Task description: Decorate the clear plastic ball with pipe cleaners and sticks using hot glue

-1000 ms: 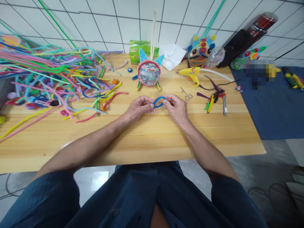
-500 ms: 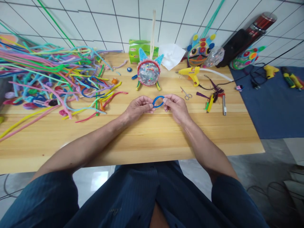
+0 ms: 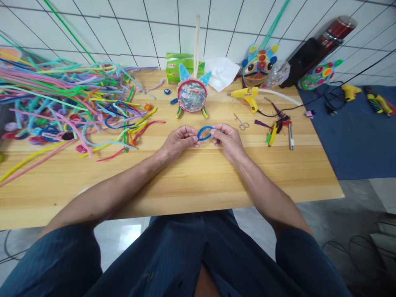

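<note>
A blue pipe cleaner (image 3: 204,128) bent into an oval loop is held between my two hands above the wooden table. My left hand (image 3: 182,138) pinches the loop's left end between thumb and fingers. At its right end, my right hand (image 3: 227,138) grips it the same way. Just beyond the loop stands a round, clear ornament (image 3: 192,97) with a red rim, light blue pointed ears and yellow-green feet. A small pair of scissors (image 3: 243,123) lies to the right of my right hand.
Many coloured pipe cleaners (image 3: 71,90) cover the table's left side. A yellow glue gun (image 3: 249,97), a utility knife (image 3: 291,137) and purple scraps (image 3: 280,119) lie on the right. Behind stand a green tissue pack (image 3: 173,68), a decorated lantern-like head (image 3: 258,68) and a dark red flask (image 3: 335,33).
The loop looks slightly flatter and more tilted than before. Both hands keep their grip with almost no movement, and the whole view has shifted a little.
</note>
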The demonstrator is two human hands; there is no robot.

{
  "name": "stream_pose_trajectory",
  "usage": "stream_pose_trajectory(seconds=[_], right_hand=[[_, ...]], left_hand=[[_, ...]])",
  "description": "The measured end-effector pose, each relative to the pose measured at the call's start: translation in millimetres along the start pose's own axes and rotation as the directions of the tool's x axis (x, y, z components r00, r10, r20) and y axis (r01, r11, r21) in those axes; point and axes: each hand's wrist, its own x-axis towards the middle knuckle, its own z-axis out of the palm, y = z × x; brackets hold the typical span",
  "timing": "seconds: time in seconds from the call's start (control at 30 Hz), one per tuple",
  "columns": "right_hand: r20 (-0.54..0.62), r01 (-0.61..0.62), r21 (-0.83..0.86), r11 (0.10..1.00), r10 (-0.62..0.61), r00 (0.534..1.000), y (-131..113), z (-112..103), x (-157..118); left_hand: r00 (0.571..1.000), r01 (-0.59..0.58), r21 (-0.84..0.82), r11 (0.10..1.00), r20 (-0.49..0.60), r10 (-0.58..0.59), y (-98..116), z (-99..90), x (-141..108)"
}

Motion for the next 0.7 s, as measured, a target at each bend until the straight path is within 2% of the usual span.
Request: stream_pose_trajectory(seconds=[0.33, 0.53, 0.7], right_hand=[[0.022, -0.062, 0.048, 0.997, 0.061, 0.998, 0.7, -3.1, 2.3], [0.071, -0.155, 0.128, 0.980, 0.147, 0.987, -1.5, -4.4, 3.7], [0.113, -0.169, 0.122, 0.978, 0.155, 0.981, -1.7, -5.3, 3.6]], left_hand=[[0.997, 0.074, -0.057, 0.996, -0.002, -0.074, 1.6, -0.1, 1.1], [0.982, 0.189, -0.157, 0.969, 0.006, -0.190, 8.0, -0.2, -0.3], [0.958, 0.285, -0.186, 0.940, 0.030, -0.285, 15.5, -0.7, 0.1]])
